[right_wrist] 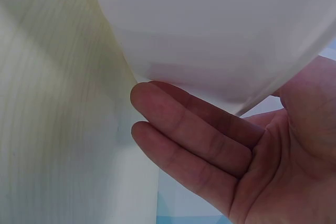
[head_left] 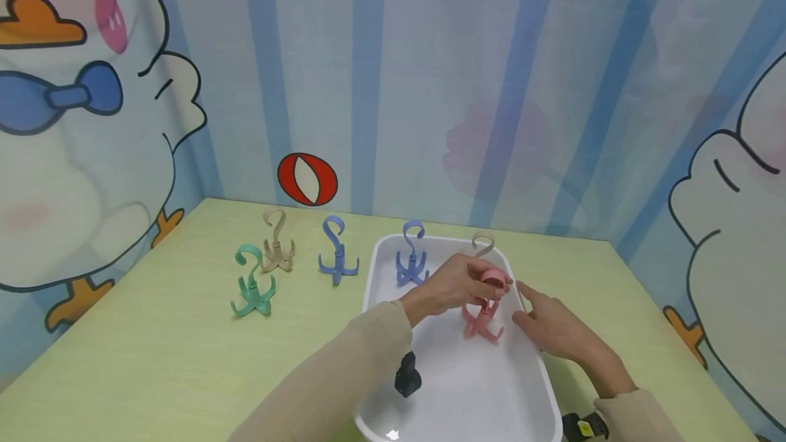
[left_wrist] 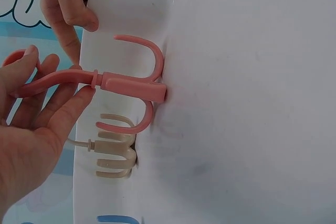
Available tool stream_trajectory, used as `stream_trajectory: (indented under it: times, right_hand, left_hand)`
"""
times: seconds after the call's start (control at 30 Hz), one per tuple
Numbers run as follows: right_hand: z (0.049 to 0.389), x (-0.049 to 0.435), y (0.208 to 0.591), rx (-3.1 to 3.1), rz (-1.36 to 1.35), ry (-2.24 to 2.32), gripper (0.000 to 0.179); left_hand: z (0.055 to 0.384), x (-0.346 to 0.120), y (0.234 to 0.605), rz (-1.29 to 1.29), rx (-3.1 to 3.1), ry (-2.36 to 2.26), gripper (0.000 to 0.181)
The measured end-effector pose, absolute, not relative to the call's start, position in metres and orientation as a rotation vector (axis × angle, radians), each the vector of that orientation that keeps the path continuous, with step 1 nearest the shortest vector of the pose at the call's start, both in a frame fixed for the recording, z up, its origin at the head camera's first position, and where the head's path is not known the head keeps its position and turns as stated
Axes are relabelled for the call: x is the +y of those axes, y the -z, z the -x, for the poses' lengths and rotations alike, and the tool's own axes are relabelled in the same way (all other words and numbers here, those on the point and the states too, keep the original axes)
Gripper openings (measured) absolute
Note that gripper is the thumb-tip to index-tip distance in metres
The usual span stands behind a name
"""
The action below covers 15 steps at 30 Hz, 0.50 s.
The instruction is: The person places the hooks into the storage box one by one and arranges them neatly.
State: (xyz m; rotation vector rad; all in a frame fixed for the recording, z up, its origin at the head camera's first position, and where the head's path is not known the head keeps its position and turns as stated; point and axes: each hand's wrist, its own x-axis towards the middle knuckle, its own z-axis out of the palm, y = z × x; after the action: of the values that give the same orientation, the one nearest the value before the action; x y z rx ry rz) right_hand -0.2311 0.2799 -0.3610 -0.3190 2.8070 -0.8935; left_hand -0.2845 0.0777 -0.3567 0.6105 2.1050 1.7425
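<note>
My left hand (head_left: 457,284) holds a pink multi-prong hanging hook (head_left: 481,322) by its curved upper part, over the right side of a white tray (head_left: 451,387). In the left wrist view the pink hook (left_wrist: 131,85) has its prongs at the tray's inner wall, beside a beige hook (left_wrist: 113,148). My right hand (head_left: 555,326) is at the tray's right rim, thumb over the edge. Its other fingers (right_wrist: 191,135) lie along the outer wall in the right wrist view. A blue hook (head_left: 410,258) stands in the tray, left of the beige hook (head_left: 484,243).
Left of the tray, a green hook (head_left: 252,288), a beige hook (head_left: 279,251) and a blue hook (head_left: 338,258) stand on the pale green table (head_left: 184,353). A striped curtain (head_left: 417,87) with duck pictures hangs behind. A black device (head_left: 407,377) shows beside the left sleeve.
</note>
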Motion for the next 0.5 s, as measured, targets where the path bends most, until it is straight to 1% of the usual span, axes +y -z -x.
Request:
stream_trajectory:
  times: [0.33, 0.5]
  right_hand:
    - [0.2306, 0.2782, 0.36, 2.82, 0.335, 0.894, 0.072]
    - [0.2302, 0.2781, 0.3599, 2.824, 0.33, 0.892, 0.071]
  left_hand:
    - [0.2838, 0.0766, 0.3572, -0.632, 2.142, -1.709, 0.027]
    - [0.2852, 0.0771, 0.3575, -0.646, 2.152, -1.694, 0.032]
